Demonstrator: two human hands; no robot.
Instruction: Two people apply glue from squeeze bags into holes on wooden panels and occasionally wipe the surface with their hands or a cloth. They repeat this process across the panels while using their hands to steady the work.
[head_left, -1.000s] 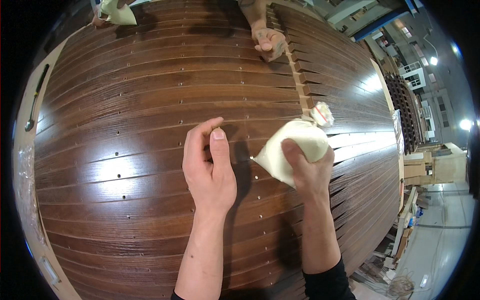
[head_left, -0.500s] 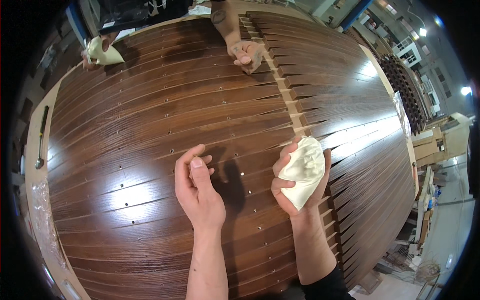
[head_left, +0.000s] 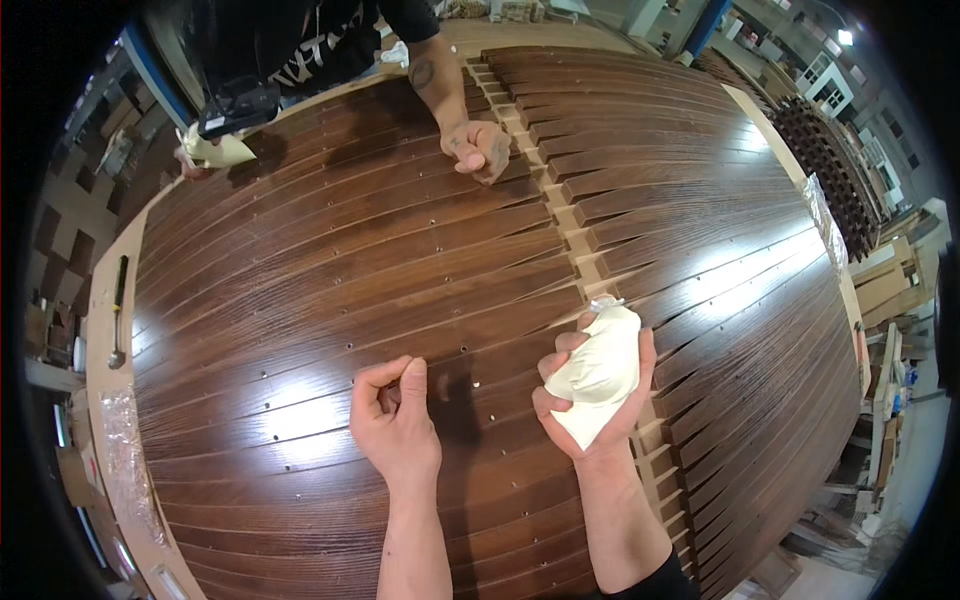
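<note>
My right hand (head_left: pixel 618 450) is wrapped round a soft cream-coloured squeeze bag (head_left: pixel 603 365), its pointed end toward me and a clear gathered end at the top. My left hand (head_left: pixel 400 430) is closed, with thumb and forefinger tips pressed together; anything between them is too small to make out. Both hands are above dark brown wooden slats (head_left: pixel 320 310) dotted with small holes. To the right of the left hand, a white dot (head_left: pixel 477 385) marks one hole.
Across the slats, a co-worker's closed hand (head_left: pixel 478 150) hovers; at far left their other hand has a similar cream bag (head_left: pixel 228 152). A pale spacer strip (head_left: pixel 570 215) parts two slat rows. On the left border board lies a black-handled hammer (head_left: pixel 121 300).
My left fingers have closed into a pinch. Both my hands sit a little lower in the picture, which has shifted, showing more of the co-worker. The right hand still grips its bag.
</note>
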